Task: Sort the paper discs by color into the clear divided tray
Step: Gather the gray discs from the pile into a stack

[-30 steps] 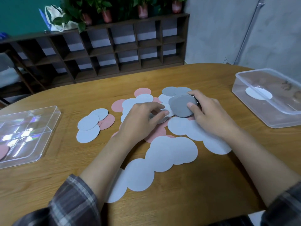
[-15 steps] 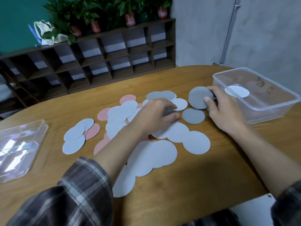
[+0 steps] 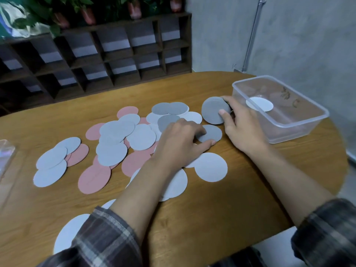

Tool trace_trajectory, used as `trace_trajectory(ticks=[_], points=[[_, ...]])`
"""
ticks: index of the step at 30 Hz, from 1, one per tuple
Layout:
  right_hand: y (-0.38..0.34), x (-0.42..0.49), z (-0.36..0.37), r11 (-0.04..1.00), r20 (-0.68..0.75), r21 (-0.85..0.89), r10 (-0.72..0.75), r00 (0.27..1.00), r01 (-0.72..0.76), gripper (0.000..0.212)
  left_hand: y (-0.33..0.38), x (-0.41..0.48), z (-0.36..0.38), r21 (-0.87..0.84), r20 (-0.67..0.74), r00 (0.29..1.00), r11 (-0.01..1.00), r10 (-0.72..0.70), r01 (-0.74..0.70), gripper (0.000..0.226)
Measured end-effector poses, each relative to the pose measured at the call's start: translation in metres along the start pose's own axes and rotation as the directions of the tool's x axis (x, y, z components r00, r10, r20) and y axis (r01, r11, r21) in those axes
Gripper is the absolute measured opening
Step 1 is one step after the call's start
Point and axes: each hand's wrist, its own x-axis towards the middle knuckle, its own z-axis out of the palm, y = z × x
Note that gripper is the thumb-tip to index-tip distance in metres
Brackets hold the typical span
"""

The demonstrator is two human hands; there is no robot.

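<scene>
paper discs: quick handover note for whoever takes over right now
Right hand grips a dark grey stack beside the clear tub, which holds one white disc.
Left hand: fingers on a flat dark grey disc; grip unclear.
Done: some greys gathered.
Left: pink discs, pale discs, more greys on the table; divided tray barely in view, far left.

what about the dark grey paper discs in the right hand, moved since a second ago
Yes: the right hand carried the dark grey paper discs rightward, from mid-pile to beside the clear plastic box.
</scene>
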Motion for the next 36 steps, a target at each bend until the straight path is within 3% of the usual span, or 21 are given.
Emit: trace_trajectory(ticks=[4,8,16,21,26,32,36], points=[[0.001,0.002,0.002,0.999,0.000,0.045,0.007,1.000,-0.007,0.036,-0.002,-0.002,-0.001,-0.039,-0.063,0.997,0.998,0.051,-0.054,0.034],[0.004,0.003,0.005,0.996,0.033,0.089,0.025,0.999,-0.028,0.043,-0.006,-0.003,-0.001,-0.111,-0.171,0.985,0.993,0.008,-0.028,0.023],[0.001,0.002,0.006,0.986,0.096,0.158,0.038,0.995,-0.053,0.046,-0.006,-0.003,0.002,-0.230,-0.249,0.967,0.973,-0.051,-0.008,0.013],[-0.004,-0.002,0.004,0.974,0.121,0.221,0.016,0.992,-0.043,0.044,-0.008,-0.001,0.002,-0.394,-0.311,0.934,0.918,-0.175,0.041,0.013],[-0.004,-0.002,0.005,0.978,0.174,0.205,0.004,0.985,-0.040,0.042,-0.010,0.000,0.001,-0.506,-0.265,0.915,0.851,-0.305,0.137,0.016],[-0.013,-0.007,0.006,0.995,0.193,0.049,-0.099,0.976,0.092,0.049,-0.013,0.001,-0.002,-0.485,-0.222,0.912,0.850,-0.345,0.203,0.016],[-0.011,-0.005,0.006,0.994,0.183,0.037,-0.109,0.977,0.104,0.046,-0.032,-0.001,-0.011,-0.243,-0.217,0.928,0.937,-0.304,0.250,0.026]])
